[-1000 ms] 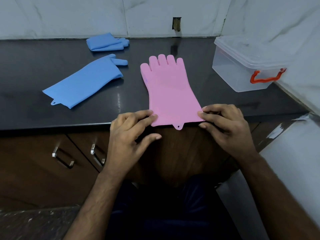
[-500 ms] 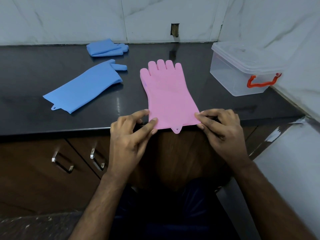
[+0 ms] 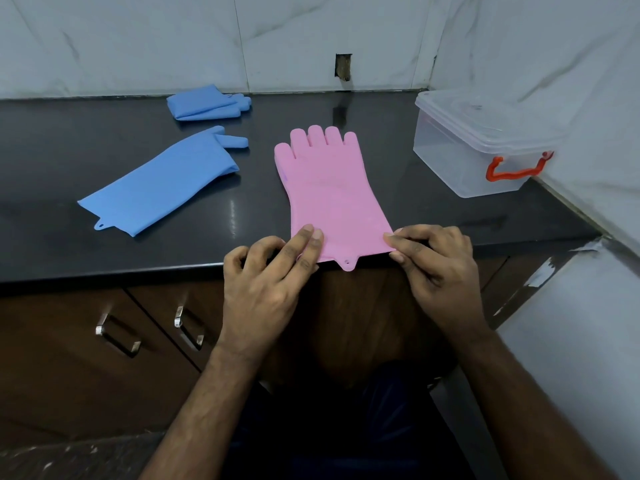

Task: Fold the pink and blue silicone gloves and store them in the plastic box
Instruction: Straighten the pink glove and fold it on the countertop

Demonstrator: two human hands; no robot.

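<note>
From my feed the light is dim and cool, falling from above: soft glare streaks the dark countertop (image 3: pixel 104 174) (brightest beside the pink glove (image 3: pixel 332 188)). Wide-angle bending curves the edges; the bottom corners sink into murk.

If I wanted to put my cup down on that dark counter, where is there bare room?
Bare counter lies left of the flat blue glove, and another patch between the pink glove and the plastic box. The front edge is crowded: the left hand and right hand work at the pink cuff.
</note>
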